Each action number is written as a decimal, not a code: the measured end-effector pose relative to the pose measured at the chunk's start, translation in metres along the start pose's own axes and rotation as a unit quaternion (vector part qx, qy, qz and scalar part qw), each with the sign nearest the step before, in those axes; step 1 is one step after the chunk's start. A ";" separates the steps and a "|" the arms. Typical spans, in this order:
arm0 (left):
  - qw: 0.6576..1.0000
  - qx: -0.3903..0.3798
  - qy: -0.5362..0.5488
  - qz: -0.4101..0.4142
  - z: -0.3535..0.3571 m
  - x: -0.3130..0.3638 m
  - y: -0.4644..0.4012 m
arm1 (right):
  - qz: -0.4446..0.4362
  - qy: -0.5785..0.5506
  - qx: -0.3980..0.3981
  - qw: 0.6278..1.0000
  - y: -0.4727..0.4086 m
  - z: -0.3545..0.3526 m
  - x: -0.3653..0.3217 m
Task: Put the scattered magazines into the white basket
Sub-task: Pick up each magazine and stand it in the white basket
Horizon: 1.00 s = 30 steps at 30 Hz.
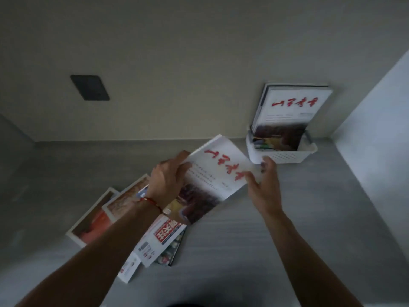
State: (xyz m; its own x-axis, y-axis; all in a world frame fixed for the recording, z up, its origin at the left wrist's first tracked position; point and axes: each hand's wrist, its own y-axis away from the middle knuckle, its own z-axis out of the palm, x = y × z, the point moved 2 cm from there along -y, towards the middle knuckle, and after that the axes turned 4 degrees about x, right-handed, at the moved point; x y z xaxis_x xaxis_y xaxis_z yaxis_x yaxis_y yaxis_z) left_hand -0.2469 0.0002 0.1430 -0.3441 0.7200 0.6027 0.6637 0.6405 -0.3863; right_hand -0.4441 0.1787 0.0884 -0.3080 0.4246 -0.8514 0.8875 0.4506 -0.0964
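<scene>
Left hand (168,178) grips the raised magazine (212,180) at its left edge; right hand (262,185) pinches its right corner, close to the white basket (285,155) on the grey surface (287,229). Risk: floppy pages could sag or catch the rim, tipping the leaning stack. Count, head view: one held, at least two in basket, about four in the pile (132,222).

I see glossy paper magazine (212,173) covers, a white perforated plastic basket (281,156) at 2 o'clock, a matt grey wood-grain counter (287,240), and a smooth matt wall (177,63).
</scene>
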 end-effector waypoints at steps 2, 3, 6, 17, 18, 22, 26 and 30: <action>0.996 0.027 0.070 -0.047 0.018 0.023 -0.006 | 0.137 -0.055 -0.059 0.987 0.001 -0.008 0.026; 0.992 0.028 0.102 -0.069 0.029 0.033 -0.010 | 0.151 -0.088 -0.104 0.979 0.002 -0.010 0.035; 0.980 0.017 0.156 -0.121 0.060 0.059 -0.021 | 0.069 -0.115 -0.132 0.982 -0.010 -0.035 0.048; 0.986 0.018 0.134 -0.101 0.124 0.132 -0.107 | -0.117 0.109 0.047 0.986 -0.157 -0.173 0.043; 0.986 0.027 0.122 -0.106 0.127 0.138 -0.118 | -0.119 0.107 0.059 0.985 -0.171 -0.181 0.038; 0.975 0.034 0.152 -0.159 0.147 0.156 -0.155 | -0.134 0.080 0.061 0.986 -0.221 -0.194 0.026; 0.961 0.021 0.178 -0.212 0.174 0.156 -0.176 | -0.101 0.066 0.027 0.992 -0.255 -0.189 0.037; 0.937 0.003 0.204 -0.283 0.204 0.138 -0.183 | -0.081 0.068 -0.007 0.994 -0.276 -0.171 0.065</action>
State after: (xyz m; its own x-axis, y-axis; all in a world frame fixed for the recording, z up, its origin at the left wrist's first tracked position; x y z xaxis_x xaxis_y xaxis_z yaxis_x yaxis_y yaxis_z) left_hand -0.5512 0.0361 0.1545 -0.3571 0.1034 0.9283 0.4480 0.8911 0.0731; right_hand -0.7677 0.2158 0.1481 -0.4915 0.4470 -0.7474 0.8178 0.5318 -0.2198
